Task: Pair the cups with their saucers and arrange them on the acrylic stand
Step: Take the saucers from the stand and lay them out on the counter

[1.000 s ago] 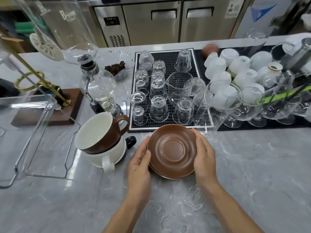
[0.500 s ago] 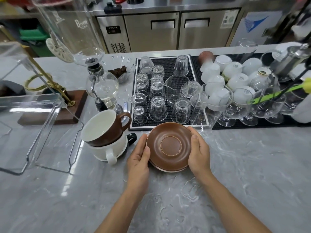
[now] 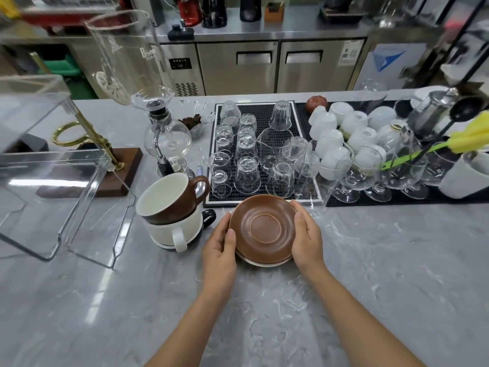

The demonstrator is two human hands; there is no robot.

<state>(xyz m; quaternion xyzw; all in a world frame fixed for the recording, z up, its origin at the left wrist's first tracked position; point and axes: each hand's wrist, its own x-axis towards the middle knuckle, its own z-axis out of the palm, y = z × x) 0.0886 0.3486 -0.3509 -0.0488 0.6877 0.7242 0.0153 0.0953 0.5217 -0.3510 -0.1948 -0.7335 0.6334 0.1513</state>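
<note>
Grey marble counter [image 3: 370, 274], café bar: I see left hand [image 3: 219, 250] and right hand [image 3: 307, 238] curled around the brown saucer [image 3: 264, 229] atop a white saucer [image 3: 262, 263], seemingly to separate them, stacked cups [image 3: 172, 207] beside.

A grey marbled tabletop [image 3: 370, 260] filled the foreground, glossy with streaks of reflected overhead light. Beyond its far edge stood a stainless steel undercounter fridge [image 3: 264, 67] with two recessed door handles and a vent grille. On its steel top [image 3: 264, 27] sat dark appliances and a red machine [image 3: 189, 9].
</note>
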